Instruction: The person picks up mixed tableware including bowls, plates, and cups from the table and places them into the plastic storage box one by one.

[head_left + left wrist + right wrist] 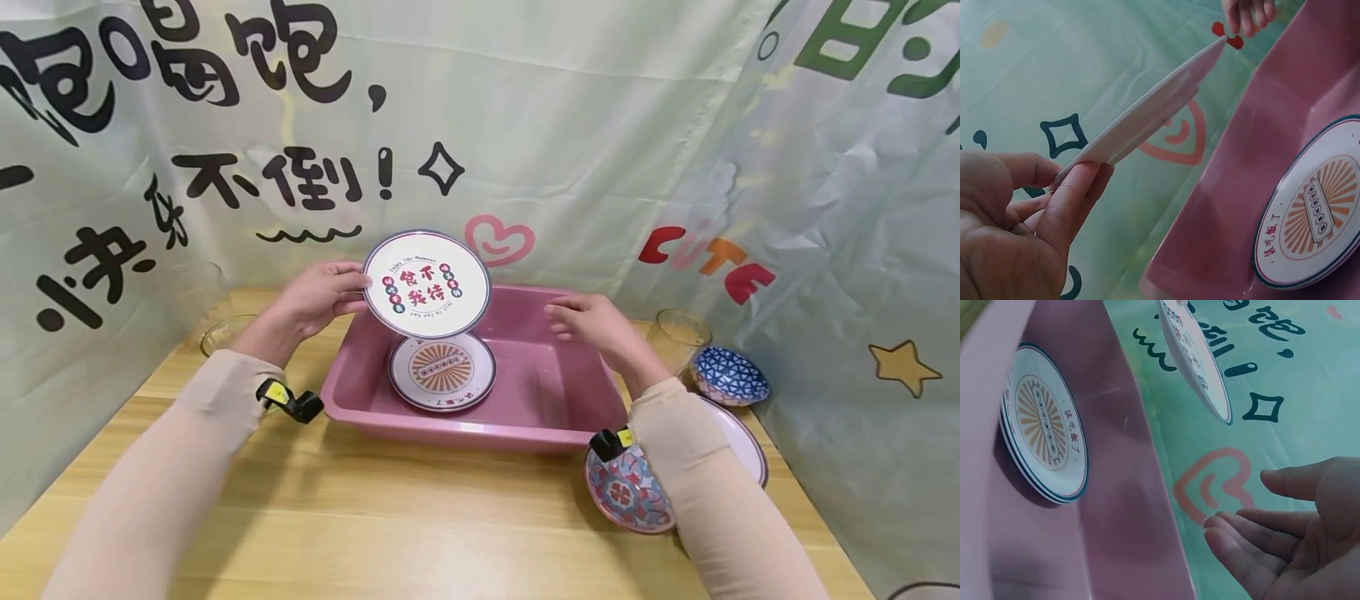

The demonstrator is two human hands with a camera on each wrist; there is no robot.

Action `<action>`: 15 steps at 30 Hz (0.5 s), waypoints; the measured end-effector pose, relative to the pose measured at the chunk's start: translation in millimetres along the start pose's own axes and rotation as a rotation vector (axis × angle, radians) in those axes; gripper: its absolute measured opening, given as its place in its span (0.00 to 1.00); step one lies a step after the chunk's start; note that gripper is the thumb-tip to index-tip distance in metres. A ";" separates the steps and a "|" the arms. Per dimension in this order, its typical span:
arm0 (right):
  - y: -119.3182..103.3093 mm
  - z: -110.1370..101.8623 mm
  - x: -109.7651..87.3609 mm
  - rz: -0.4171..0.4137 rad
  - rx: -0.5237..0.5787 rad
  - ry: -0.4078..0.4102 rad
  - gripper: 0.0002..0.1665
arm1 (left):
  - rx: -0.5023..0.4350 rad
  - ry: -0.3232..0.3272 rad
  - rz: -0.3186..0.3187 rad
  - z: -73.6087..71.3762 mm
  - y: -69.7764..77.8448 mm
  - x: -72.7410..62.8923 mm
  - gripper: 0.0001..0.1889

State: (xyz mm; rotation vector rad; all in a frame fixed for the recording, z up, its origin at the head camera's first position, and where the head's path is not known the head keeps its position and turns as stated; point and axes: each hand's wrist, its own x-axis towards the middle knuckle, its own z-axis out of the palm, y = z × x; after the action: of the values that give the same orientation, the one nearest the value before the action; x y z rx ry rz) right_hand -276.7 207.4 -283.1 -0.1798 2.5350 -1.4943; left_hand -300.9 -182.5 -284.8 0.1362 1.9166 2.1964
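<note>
My left hand (321,293) pinches the left rim of a white plate (427,283) with red characters and a dark edge. In the head view this plate is tilted toward me over the back left of a pink basin (480,435). Another plate, with an orange sunburst print (442,372), lies in the basin's left part; the right wrist view shows a doubled rim on that sunburst plate (1041,422). Above the basin's right side is my right hand (588,325), holding nothing, its fingers loosely bent and thumb apart from them in the right wrist view.
Right of the basin are a red-and-blue patterned bowl (628,492), a white plate (738,442) partly behind my forearm, a blue-and-white bowl (729,377) and a clear glass (678,337). Another glass (225,333) stands at the left, behind my left wrist. A printed curtain (570,150) hangs behind.
</note>
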 end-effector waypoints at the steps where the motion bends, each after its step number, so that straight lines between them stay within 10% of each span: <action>1: 0.3 0.8 2.9 0.007 0.022 -0.004 0.28 | 0.002 0.000 -0.001 0.9 -0.7 1.1 0.19; 15: 4.0 15.9 32.1 -0.014 0.221 -0.081 0.31 | -0.022 0.008 -0.033 14.1 -12.6 24.4 0.22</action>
State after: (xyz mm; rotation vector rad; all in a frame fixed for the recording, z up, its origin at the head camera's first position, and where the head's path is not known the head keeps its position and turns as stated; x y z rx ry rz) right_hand -304.4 189.3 -297.4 -0.2198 2.2900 -1.7213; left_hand -320.3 -161.7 -297.1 0.0918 1.8842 2.2001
